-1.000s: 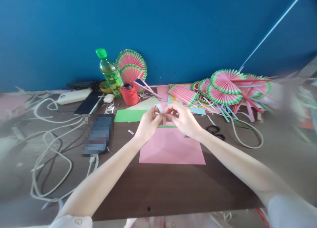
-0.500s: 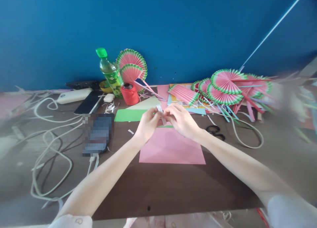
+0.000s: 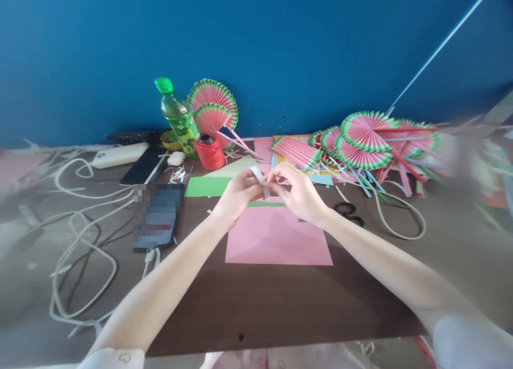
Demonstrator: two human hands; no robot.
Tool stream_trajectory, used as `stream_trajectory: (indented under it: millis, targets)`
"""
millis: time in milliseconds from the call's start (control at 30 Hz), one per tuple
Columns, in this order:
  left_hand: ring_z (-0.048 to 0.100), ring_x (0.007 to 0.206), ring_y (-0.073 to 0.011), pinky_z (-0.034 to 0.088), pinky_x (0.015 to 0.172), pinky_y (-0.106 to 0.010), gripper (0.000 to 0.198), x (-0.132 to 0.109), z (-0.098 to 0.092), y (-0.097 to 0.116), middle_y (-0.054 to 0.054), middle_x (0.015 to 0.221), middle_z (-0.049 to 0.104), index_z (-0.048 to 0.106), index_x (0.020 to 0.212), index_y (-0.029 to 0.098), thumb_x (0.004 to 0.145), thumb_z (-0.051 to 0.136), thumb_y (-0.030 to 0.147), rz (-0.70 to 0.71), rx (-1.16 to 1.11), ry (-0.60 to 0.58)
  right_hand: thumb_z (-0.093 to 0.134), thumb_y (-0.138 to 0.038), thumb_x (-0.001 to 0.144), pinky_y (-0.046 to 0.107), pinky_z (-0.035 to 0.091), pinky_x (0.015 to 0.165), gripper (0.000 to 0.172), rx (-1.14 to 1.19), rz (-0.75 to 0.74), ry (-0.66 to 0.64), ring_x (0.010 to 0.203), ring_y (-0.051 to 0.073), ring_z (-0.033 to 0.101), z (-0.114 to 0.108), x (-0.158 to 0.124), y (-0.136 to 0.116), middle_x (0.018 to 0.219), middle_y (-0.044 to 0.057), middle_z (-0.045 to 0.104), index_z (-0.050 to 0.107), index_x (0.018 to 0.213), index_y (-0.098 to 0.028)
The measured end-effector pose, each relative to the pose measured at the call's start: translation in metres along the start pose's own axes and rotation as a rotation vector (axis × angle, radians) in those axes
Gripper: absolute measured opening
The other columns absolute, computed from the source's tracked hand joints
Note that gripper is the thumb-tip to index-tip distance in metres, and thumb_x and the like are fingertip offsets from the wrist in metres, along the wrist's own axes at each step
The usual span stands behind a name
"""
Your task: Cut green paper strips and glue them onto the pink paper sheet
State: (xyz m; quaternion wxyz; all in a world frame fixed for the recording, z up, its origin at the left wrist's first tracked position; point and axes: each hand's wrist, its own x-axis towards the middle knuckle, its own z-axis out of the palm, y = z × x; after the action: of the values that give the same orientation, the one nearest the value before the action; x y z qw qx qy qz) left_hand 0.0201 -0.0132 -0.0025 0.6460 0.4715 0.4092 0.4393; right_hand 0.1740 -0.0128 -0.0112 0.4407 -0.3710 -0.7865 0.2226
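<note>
My left hand (image 3: 236, 197) and my right hand (image 3: 297, 192) meet above the far edge of a pink paper sheet (image 3: 276, 239) on the brown table (image 3: 280, 305). Both pinch a small white paper strip (image 3: 259, 177) that curls up between the fingertips. A green sheet (image 3: 206, 186) lies just behind my left hand. Black scissors (image 3: 349, 212) lie to the right of my right wrist.
Pink-and-green paper fans (image 3: 366, 141) are piled at the back right, two more (image 3: 212, 109) lean on the blue wall. A green-capped bottle (image 3: 178, 117), a red spool (image 3: 209, 152), a phone (image 3: 155, 216), white cables (image 3: 80, 240) and a power bank (image 3: 120, 155) fill the left side.
Both hands have stayed together on the strip, shifting slightly away from me; the fingers have reworked the strip so its curl now stands a little higher.
</note>
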Motion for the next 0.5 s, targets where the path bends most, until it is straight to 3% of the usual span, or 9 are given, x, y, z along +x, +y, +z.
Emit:
stream_trajectory:
  millis: [267, 500]
  targets:
    - [0.06, 0.063, -0.0117, 0.047, 0.068, -0.026, 0.021, 0.0, -0.003, -0.008, 0.001, 0.066, 0.063, 0.054, 0.088, 0.016, 0.068, 0.058, 0.013, 0.132, 0.147, -0.032, 0.048, -0.01, 0.08, 0.032, 0.043, 0.075, 0.013, -0.049, -0.016, 0.052, 0.079, 0.015, 0.052, 0.005, -0.004, -0.001, 0.08, 0.002, 0.057, 0.046, 0.075, -0.021]
    - [0.058, 0.061, -0.0105, 0.047, 0.07, -0.028, 0.023, 0.001, 0.001, -0.009, 0.002, 0.063, 0.06, 0.053, 0.093, 0.014, 0.07, 0.054, 0.014, 0.113, 0.103, -0.047, 0.053, -0.009, 0.077, 0.031, 0.045, 0.075, 0.018, 0.043, 0.037, 0.121, 0.078, 0.013, 0.054, 0.007, -0.006, 0.001, 0.08, -0.002, 0.055, 0.041, 0.079, -0.022]
